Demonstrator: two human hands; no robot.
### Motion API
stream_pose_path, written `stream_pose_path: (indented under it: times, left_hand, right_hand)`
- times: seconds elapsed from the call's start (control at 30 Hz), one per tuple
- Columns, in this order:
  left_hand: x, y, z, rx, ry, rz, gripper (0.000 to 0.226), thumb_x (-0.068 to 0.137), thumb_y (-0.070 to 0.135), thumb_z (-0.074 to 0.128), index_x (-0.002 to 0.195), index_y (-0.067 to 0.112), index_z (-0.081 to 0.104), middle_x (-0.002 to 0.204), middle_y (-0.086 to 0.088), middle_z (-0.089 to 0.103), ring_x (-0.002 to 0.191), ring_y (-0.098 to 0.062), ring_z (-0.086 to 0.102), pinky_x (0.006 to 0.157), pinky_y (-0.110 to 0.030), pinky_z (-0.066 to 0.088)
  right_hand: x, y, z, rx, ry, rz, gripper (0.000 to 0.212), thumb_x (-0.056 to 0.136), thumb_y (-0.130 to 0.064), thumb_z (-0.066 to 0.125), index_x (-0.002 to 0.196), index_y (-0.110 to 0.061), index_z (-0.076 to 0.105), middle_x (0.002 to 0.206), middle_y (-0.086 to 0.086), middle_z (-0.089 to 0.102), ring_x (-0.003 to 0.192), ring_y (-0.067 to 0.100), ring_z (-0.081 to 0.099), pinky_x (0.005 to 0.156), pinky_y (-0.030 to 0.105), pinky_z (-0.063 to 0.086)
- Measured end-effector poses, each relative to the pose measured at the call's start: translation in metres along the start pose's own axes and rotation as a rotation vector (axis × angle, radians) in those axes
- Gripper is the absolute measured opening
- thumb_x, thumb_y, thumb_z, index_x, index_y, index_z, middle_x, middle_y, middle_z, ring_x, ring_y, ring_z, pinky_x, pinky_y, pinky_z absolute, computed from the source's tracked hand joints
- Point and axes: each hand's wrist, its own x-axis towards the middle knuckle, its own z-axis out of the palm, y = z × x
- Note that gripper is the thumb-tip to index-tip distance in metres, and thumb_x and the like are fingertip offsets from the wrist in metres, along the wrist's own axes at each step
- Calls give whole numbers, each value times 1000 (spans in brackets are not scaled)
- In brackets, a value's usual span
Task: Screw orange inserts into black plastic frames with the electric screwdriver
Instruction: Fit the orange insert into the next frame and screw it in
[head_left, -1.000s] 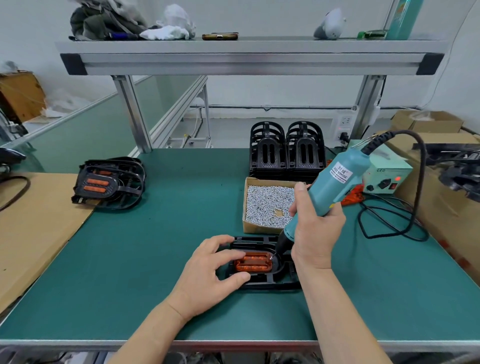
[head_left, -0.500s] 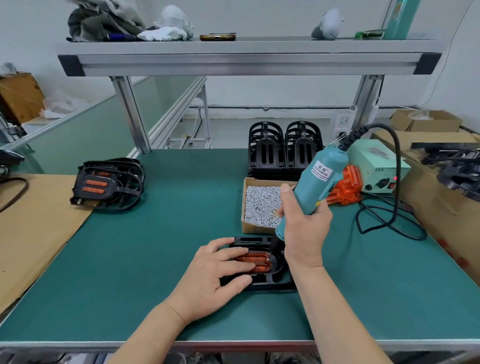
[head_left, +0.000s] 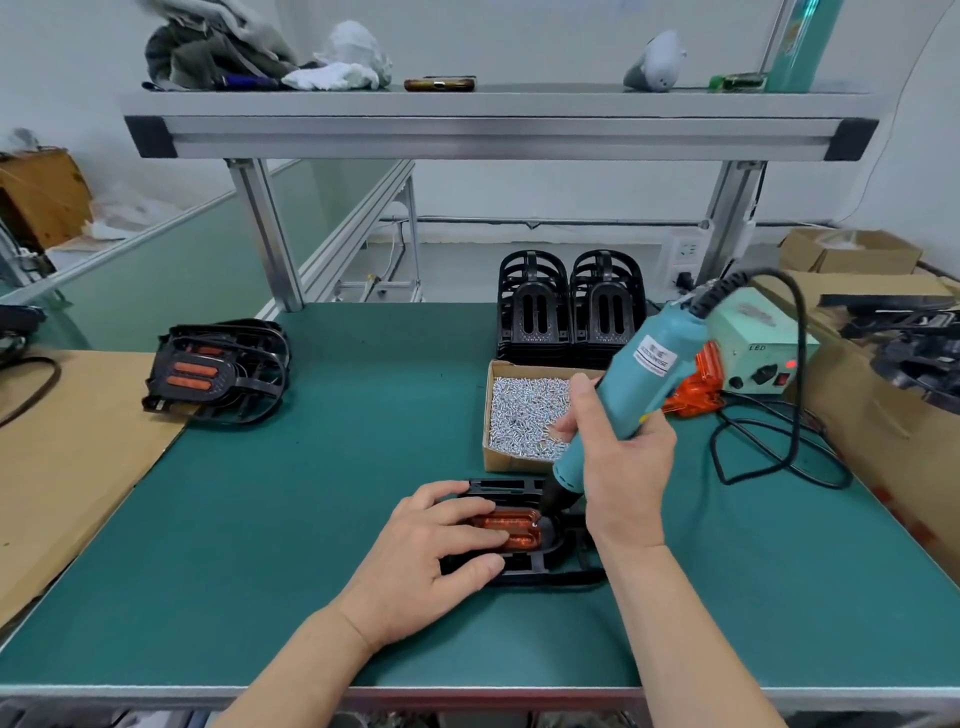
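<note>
Head view: on the green tabletop (head_left: 311, 519), the black plastic frame (head_left: 524, 569) lies just in front of the cardboard box of screws (head_left: 524, 415), with the orange insert (head_left: 514, 527) seated in it. The left hand (head_left: 431, 561) presses flat, fingers extended, on insert and frame. The right hand (head_left: 623, 467) grips the tilted teal electric screwdriver (head_left: 639, 384), its tip down at the insert's right end. 2 stacks of empty frames (head_left: 571, 312) stand behind the box.
</note>
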Motion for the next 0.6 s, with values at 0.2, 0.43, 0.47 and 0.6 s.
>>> stream_pose_path:
  times: [0.2,0.43,0.47,0.6]
  left_hand:
    - [0,-2,2,-19,21,0,31,91,57,55,113,44,73,131,28,57,138,-8,35,109,-45,38]
    - [1,0,1,-37,28,1,30,90,55,57,111,42,75,129,25,60,137,-11,38,109,-42,39]
    - [0,0,1,-34,26,5,30,91,55,57,111,42,74,130,25,59,137,-11,38,109,-42,39]
    - [-1,0,1,-17,29,16,31,92,57,55,114,44,73,132,24,59,138,-10,37,110,-42,39]
  right_hand:
    - [-3,-1,4,11,20,-32,25,81,-42,74,76,-18,66,58,-3,62,57,14,60,61,28,53]
    - [39,-25,15,128,103,-68,31,82,-41,75,76,-13,63,58,-1,63,57,13,58,61,24,50]
    - [47,-24,16,140,145,-60,39,81,-44,75,82,-8,62,60,-1,64,60,13,60,62,23,51]
    - [61,-1,17,82,205,0,50,76,-52,74,91,-7,62,64,-4,67,64,9,64,65,22,52]
